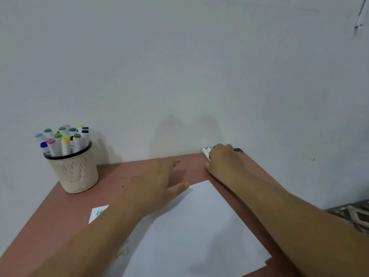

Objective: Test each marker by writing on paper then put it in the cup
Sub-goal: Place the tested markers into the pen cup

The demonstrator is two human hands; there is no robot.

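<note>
The right hand (pixel 224 161) curls over two white plastic markers (pixel 206 152) whose ends poke out left of its fingers; whether it grips them is unclear. The left hand (pixel 157 180) lies flat, holding nothing.

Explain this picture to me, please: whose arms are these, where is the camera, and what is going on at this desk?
No machine here: a person wears a camera on the head, looking forward and down, so you see their own two arms. The left hand lies flat with straight fingers at the far corner of a blank white paper sheet on a reddish-brown table. The right hand reaches to the table's far edge by the wall and covers a few white markers; whether it grips one yet cannot be told. At the left stands a beige mesh cup already full of capped markers. A paper with teal writing peeks out beneath the left forearm.
</note>
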